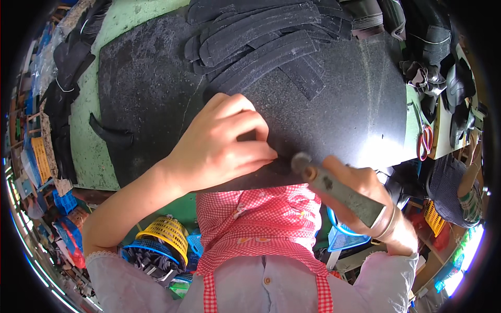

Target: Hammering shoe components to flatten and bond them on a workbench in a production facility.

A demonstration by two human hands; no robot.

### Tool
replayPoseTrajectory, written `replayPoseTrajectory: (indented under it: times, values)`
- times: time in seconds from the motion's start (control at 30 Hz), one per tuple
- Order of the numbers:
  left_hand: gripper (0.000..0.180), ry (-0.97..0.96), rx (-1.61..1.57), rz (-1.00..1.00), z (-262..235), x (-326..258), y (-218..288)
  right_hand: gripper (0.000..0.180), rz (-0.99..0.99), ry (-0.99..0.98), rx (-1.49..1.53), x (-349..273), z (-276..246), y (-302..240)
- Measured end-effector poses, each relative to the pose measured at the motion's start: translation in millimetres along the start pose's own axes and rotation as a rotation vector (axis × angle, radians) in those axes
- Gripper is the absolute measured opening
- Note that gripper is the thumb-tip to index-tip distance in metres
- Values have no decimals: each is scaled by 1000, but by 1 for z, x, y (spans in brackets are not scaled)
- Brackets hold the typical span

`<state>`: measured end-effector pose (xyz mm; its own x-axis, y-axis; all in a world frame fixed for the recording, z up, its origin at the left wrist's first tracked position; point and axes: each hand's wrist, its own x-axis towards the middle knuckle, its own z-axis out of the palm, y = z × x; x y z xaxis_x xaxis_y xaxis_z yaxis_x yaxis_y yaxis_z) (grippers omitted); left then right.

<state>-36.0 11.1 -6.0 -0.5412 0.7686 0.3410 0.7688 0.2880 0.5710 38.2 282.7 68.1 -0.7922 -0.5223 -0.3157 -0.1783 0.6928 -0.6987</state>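
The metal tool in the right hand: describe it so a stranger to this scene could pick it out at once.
Start at the big black mat covering the green table, then drop to its near edge, where the left hand presses down. Just right of it, the right hand grips the metal tool: a grey, worn bar with a rounded head, unlike the red-handled scissors farther right.

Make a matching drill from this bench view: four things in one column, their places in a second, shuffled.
Things:
1. left hand
2. metal tool
3. red-handled scissors
4. stack of black strips

Places:
A. far side of the black mat
B. right edge of the bench
C. pressed flat on the mat's near edge
D. gripped in the right hand

Pairs: 1-C, 2-D, 3-B, 4-A
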Motion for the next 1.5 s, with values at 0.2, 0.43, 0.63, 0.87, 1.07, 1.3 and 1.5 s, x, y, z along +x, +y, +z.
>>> replayPoseTrajectory:
  times: [0.2, 0.43, 0.63, 0.87, 1.07, 1.3, 1.5]
  values:
    - [22, -28, -29, -61, -5, -5, -4, 16, -44, -37, -20, 10, 7, -7]
    - [27, -11, 66, -2, -13, -15, -4, 20, -62, -84, -39, 22, 8, -14]
    - [29, 72, 152, 51, -12, -26, -3, 16, -74, -33, -84, 30, 12, -21]
    - [34, 146, 269, 64, -15, -40, -1, 21, -150, -46, -95, 42, 9, -24]
    - [31, 149, 266, 8, -25, -48, -6, 29, -131, -50, -104, 55, 6, -32]
    - [33, 194, 253, -37, -30, -58, -10, 23, -119, -79, -28, 69, 7, -41]
    - [32, 162, 125, -165, -40, -68, -15, 20, -149, -93, -80, 78, 9, -48]
